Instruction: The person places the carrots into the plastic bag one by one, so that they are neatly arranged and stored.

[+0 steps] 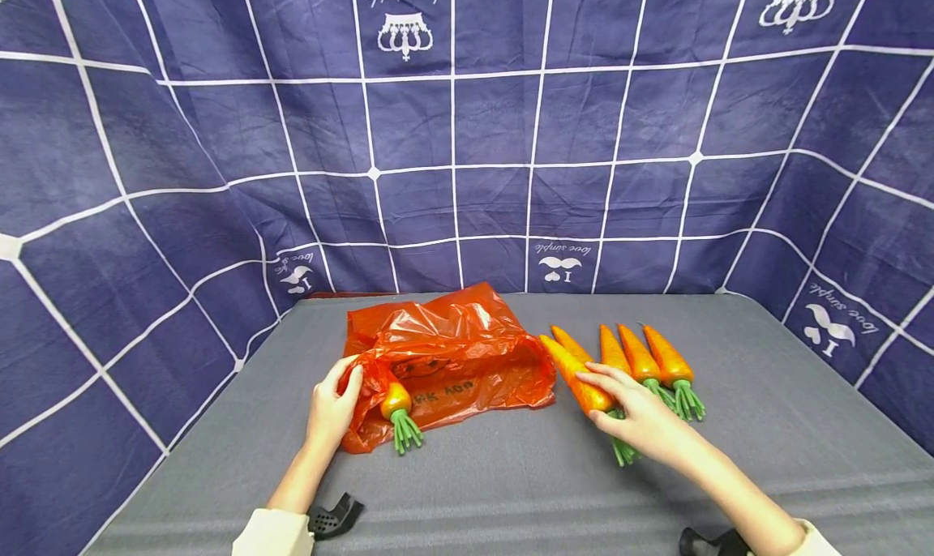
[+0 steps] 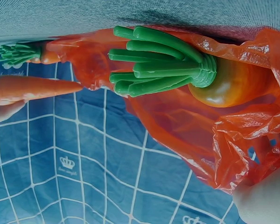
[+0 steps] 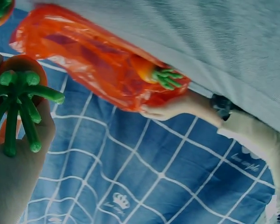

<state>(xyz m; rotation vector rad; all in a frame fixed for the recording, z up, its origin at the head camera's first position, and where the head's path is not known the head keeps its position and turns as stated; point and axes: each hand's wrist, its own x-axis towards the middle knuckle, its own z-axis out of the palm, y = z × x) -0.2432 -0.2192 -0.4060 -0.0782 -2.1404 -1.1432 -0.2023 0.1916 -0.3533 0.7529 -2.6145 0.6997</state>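
My left hand (image 1: 332,404) pinches the near-left edge of a red plastic bag (image 1: 452,325), whose mouth gapes toward me. Just inside the mouth, beside that hand, lies an orange carrot (image 1: 395,402); its green stems (image 2: 163,63) stick out over the bag's edge. On the right, my right hand (image 1: 633,410) grips another carrot (image 1: 569,371) near its thick end, fingers on top and thumb on the near side. That carrot's pointed tip is right at the bag's right edge, and its green stems (image 3: 21,105) hang below the palm.
Several more carrots (image 1: 667,357) lie on the grey table (image 1: 496,491) right of the bag, tips pointing away, partly overlapped by my right hand. A dark blue cloth (image 1: 496,118) with white grid lines hangs behind and at both sides. Black wrist mounts (image 1: 336,515) show near the front.
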